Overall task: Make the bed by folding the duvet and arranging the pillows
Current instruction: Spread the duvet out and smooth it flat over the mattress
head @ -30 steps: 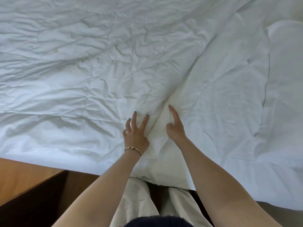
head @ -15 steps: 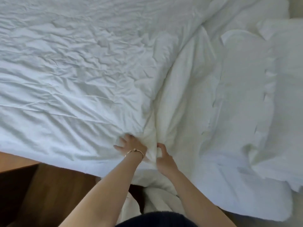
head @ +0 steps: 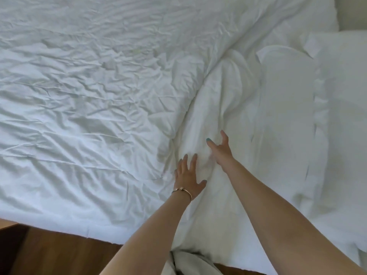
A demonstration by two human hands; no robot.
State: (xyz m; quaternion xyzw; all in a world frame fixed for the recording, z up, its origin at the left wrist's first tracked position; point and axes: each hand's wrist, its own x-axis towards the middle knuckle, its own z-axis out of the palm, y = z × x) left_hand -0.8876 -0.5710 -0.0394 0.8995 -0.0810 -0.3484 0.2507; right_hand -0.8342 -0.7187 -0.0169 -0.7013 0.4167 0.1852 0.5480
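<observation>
A white bed (head: 83, 219) carries a crumpled duvet (head: 89, 100) and, at right, apparently a pillow (head: 341, 120).

A wooden floor (head: 59, 253) of warm brown colour shows along the bottom edge of the view, below the near edge of the bed. At the far left, a lighter wooden surface (head: 8, 223) touches the bed's near edge, and a dark shadowed strip lies just beside it. At the bottom centre, a piece of light, creased fabric (head: 188, 262) hangs in front of the floor. A beige wall (head: 351, 12) fills the top right corner.
</observation>
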